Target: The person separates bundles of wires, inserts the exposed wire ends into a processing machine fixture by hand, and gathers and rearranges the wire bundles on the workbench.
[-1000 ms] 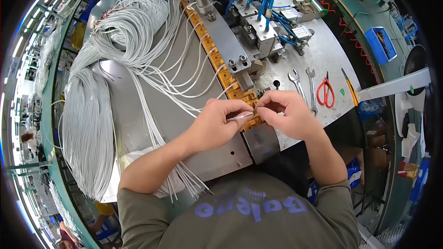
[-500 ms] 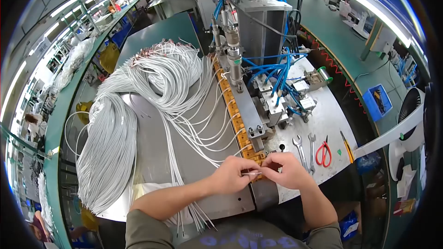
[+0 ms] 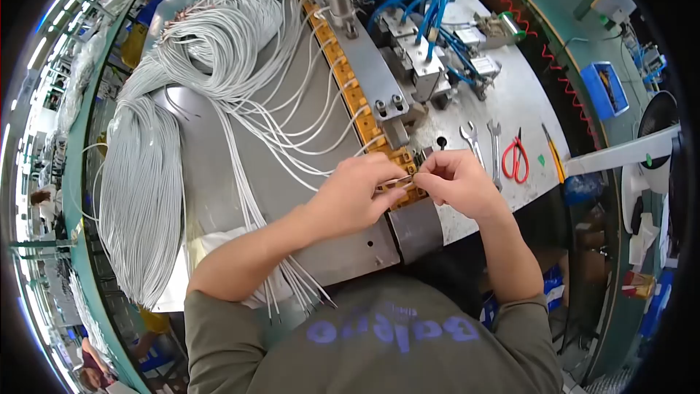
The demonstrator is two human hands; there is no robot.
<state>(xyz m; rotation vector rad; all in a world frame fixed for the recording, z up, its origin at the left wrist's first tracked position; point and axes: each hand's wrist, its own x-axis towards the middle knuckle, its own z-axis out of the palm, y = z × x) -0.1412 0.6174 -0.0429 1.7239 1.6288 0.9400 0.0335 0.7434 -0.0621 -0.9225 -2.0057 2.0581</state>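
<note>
My left hand (image 3: pixel 357 191) is closed, its thumb and fingers pinching a thin grey-white cable (image 3: pixel 397 181) close to its tip. Facing it, my right hand (image 3: pixel 463 184) is also closed, thumb and forefinger meeting at the end of that cable; the very tip is hidden by the fingers. Both hands hover over the near end of a long yellow slotted fixture (image 3: pixel 353 95). Several white cables (image 3: pixel 306 147) run from the left into slots along this fixture. A metal bar (image 3: pixel 372 76) lies alongside it.
A large bundle of grey-white cables (image 3: pixel 146 197) covers the left of the metal table. Right of the fixture stands a machine with blue air hoses (image 3: pixel 437 11). Wrenches (image 3: pixel 494 149), red-handled scissors (image 3: pixel 516 164) and a yellow-handled tool (image 3: pixel 555 157) lie at the right.
My view has tilted downward, so the bench appears higher. Both hands have moved slightly forward over the fixture's near end, still pinching the cable.
</note>
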